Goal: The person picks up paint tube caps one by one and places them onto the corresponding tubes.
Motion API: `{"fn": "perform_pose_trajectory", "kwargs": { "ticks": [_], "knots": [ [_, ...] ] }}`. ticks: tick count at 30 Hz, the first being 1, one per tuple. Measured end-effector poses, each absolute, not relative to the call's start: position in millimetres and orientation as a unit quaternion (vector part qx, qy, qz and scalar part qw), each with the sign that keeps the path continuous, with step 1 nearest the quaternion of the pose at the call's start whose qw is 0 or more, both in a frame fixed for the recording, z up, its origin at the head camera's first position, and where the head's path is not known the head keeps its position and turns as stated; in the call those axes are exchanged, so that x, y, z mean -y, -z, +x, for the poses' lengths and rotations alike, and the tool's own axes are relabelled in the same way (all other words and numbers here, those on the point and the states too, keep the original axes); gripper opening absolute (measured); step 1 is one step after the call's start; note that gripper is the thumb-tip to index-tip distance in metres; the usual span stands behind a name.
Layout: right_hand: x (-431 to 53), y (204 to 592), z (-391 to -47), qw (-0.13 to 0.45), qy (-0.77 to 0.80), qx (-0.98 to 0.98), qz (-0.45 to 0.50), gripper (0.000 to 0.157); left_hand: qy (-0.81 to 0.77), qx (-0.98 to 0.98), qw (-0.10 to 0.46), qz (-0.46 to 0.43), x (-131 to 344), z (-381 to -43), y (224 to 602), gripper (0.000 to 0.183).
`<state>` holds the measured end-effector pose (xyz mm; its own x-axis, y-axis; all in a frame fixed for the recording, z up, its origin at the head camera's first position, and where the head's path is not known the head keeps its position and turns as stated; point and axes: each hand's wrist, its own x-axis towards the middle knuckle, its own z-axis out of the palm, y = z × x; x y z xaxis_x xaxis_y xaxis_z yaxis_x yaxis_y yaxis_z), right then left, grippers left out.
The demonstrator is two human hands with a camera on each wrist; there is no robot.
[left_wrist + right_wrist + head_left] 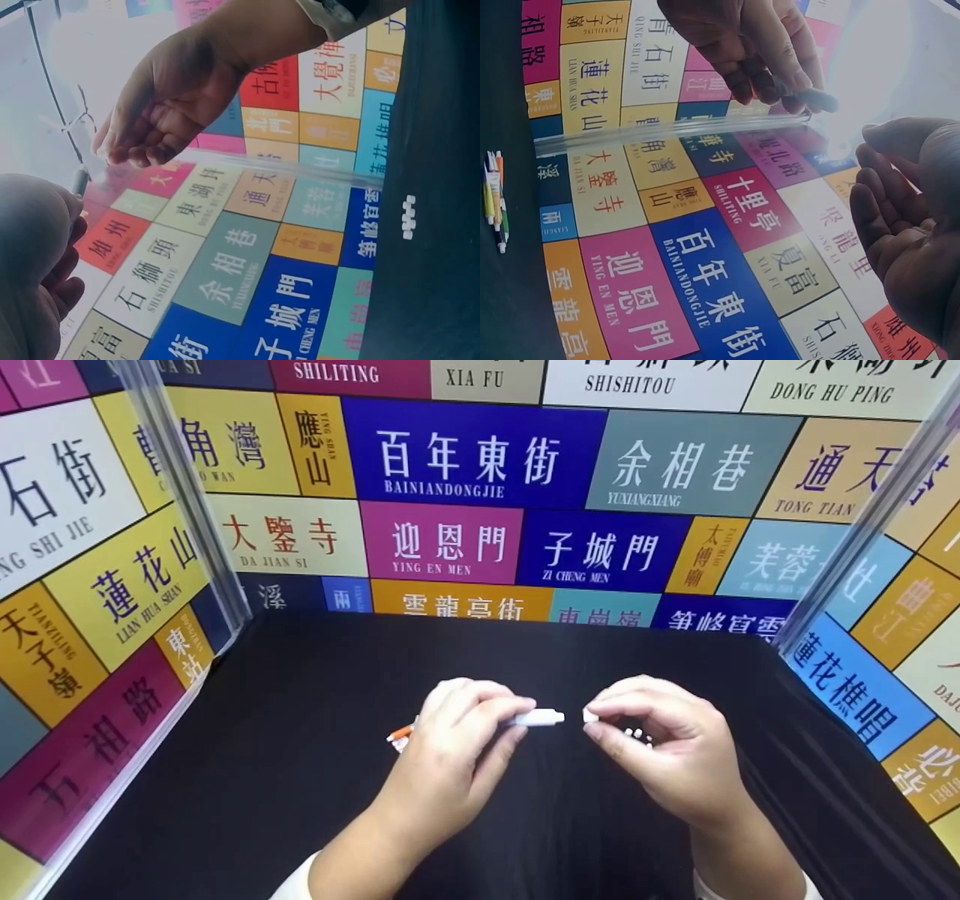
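Note:
In the head view, my left hand (461,742) grips a white pen (541,718) between thumb and fingers, its narrower end pointing right. Across a small gap, my right hand (671,742) pinches a small white cap-like piece (590,715) level with that end. The pen also shows in the left wrist view as a short stub (80,180) beyond the left fingers, and from the right wrist it appears as a dark, backlit barrel (810,99). Bright glare hides the small piece in the wrist views.
Several small white pieces (408,217) lie grouped on the black cloth (570,825), partly behind my right hand in the head view. Several pens (495,199) with coloured barrels lie together beyond my left hand. Panels with printed signs (480,457) enclose the table's back and sides.

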<state>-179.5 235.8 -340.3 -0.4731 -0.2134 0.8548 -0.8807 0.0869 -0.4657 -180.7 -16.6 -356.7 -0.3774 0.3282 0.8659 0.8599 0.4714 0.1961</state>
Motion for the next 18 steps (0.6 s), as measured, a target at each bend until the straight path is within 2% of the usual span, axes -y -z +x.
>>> {"fn": "perform_pose_trajectory", "kwargs": {
  "ticks": [5,18],
  "knots": [
    [-234,340,-177,0.313,-0.528,0.67,0.418,0.027,0.325,0.755,0.41,-0.395,16,-174,355,0.026],
    [-232,337,-171,0.323,-0.502,0.666,0.448,0.034,0.309,0.759,0.411,-0.398,12,-164,353,0.025]
  ]
}}
